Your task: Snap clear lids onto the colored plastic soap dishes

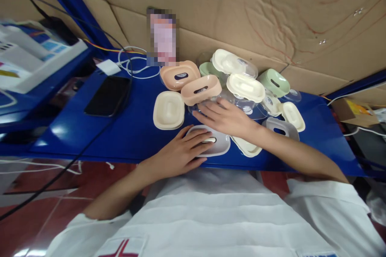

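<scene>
Far left: a white box with blue print sits on a raised blue ledge, well apart from the hands.
Left of the hands: a black phone lies flat on the blue table, with a white cable coiled beyond it.
Cream tray: a cream soap dish lies just left of the hands, apart from them.
Far middle: two peach soap dishes overlap, the nearer one resting on a clear lid just beyond the right fingers.
Left hand: the left hand lies flat and open, palm down, fingers spread on the grey dish, gripping nothing.
Grey dish: the grey soap dish sits at the near edge of the table, oval, pale, with a slot in its middle; the left fingertips cover that slot.
Right hand: the right hand is open and flat, fingers pointing left, hovering over or touching the dish's far rim; I cannot tell which.
Right side: cream, green and grey dishes crowd the table, blocking that side.
Open room: bare table lies left of the cream tray.
</scene>
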`<state>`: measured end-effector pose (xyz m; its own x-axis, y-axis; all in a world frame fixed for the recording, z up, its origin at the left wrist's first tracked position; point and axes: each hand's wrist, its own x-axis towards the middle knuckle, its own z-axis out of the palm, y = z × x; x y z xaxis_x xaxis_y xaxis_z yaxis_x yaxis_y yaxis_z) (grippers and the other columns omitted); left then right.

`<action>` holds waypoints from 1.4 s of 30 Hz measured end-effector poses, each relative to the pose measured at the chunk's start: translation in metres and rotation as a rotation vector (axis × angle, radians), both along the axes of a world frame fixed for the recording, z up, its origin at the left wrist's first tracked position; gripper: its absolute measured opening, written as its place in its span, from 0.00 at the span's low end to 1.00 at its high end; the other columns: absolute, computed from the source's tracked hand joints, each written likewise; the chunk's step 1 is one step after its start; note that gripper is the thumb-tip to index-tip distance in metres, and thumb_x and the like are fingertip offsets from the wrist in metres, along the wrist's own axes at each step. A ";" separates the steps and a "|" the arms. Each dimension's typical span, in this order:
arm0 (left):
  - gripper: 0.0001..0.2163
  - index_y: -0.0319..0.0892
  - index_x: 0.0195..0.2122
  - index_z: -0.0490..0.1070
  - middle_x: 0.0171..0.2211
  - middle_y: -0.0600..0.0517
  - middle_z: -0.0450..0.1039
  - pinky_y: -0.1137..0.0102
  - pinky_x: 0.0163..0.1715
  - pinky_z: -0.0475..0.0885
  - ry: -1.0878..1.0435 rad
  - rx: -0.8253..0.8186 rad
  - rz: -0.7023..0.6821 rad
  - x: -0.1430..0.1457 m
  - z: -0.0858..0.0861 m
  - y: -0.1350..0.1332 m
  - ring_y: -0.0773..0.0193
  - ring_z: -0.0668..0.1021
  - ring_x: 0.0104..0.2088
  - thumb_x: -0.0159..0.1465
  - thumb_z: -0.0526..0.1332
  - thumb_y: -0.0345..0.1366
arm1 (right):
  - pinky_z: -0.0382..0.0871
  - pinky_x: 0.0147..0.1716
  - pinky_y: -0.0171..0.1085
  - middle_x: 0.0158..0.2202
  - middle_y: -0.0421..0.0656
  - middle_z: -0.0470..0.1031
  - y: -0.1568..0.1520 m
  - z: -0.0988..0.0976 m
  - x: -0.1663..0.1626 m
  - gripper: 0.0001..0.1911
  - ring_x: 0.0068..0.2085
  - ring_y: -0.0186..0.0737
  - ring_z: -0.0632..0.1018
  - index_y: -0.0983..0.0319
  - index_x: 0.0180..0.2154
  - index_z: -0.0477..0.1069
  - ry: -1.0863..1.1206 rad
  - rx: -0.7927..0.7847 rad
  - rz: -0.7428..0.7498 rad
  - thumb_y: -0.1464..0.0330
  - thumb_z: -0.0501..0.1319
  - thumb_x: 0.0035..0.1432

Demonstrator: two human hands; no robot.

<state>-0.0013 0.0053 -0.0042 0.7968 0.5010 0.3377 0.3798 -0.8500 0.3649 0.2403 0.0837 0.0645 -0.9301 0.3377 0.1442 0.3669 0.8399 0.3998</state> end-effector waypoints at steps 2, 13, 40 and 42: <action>0.21 0.45 0.70 0.69 0.71 0.43 0.71 0.45 0.75 0.60 0.012 -0.003 0.001 0.000 0.001 0.000 0.48 0.71 0.71 0.77 0.63 0.38 | 0.72 0.60 0.51 0.61 0.51 0.80 0.016 -0.008 -0.016 0.23 0.61 0.48 0.77 0.62 0.67 0.71 -0.075 0.069 0.021 0.77 0.54 0.76; 0.23 0.46 0.67 0.69 0.72 0.37 0.63 0.42 0.71 0.68 -0.125 -0.018 0.092 -0.003 0.000 -0.004 0.41 0.68 0.72 0.73 0.68 0.38 | 0.69 0.50 0.48 0.51 0.44 0.83 0.005 0.012 0.038 0.15 0.50 0.44 0.78 0.57 0.59 0.74 0.322 0.231 -0.068 0.72 0.54 0.78; 0.46 0.55 0.81 0.39 0.80 0.36 0.44 0.39 0.73 0.66 -0.126 -0.216 0.154 -0.007 -0.003 -0.002 0.36 0.57 0.79 0.72 0.71 0.41 | 0.71 0.58 0.45 0.56 0.48 0.83 -0.071 -0.025 0.061 0.19 0.59 0.46 0.78 0.56 0.65 0.75 0.310 -0.179 -0.003 0.64 0.62 0.76; 0.46 0.56 0.81 0.40 0.80 0.37 0.44 0.40 0.73 0.67 -0.115 -0.220 0.153 -0.006 -0.002 -0.002 0.36 0.58 0.79 0.72 0.71 0.41 | 0.70 0.61 0.49 0.62 0.52 0.80 -0.071 -0.024 0.061 0.31 0.63 0.51 0.77 0.59 0.68 0.72 0.268 -0.224 -0.012 0.48 0.61 0.75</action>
